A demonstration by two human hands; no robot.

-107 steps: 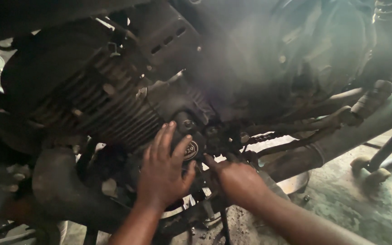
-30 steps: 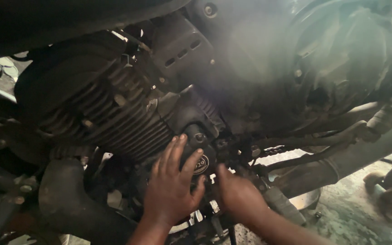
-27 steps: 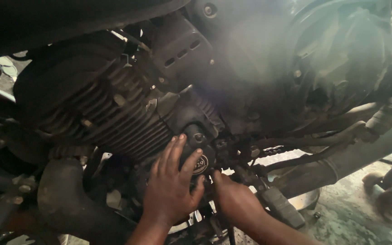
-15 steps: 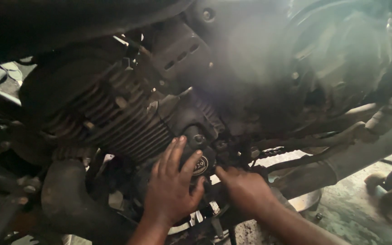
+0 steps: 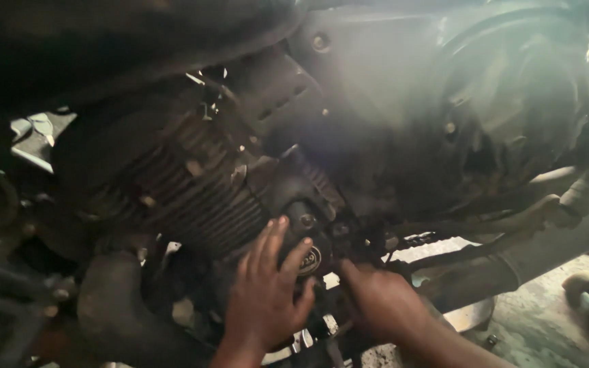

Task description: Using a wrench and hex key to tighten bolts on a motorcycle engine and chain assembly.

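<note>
— Nearest to us, the left hand point(image 5: 267, 300) is laid flat, fingers point(image 5: 275, 244) spread wide, gripping nothing, just pressing on the small dark engine cover point(image 5: 306, 235) with the oval badge point(image 5: 309, 259) showing right beside the fingertips.

— And the other one?

— The right hand point(image 5: 382, 300) sits just to the right of it, curled, its fingers point(image 5: 349, 270) poking in under the cover's lower edge. Whether they pinch a bolt or a tool I cannot tell; it's dark in there and the knuckles hide it.

— How would you go about it well?

— Keep that flat palm steady so the cover doesn't tip or slide, I'd say, and let the right fingertips work by feel, small turns, no yanking. There's a round bolt head point(image 5: 306, 221) just above the left fingertips; best not to lean on that.

— What's beyond them?

— Up and left of the fingers, the ribbed cylinder fins point(image 5: 192, 191), grimy. To the right, past the right hand, the long exhaust pipe point(image 5: 547, 252) runs off, and farther up the big rounded side casing point(image 5: 512, 109), hazy in the glare. Concrete floor point(image 5: 540, 320) shows below the pipe.
</note>
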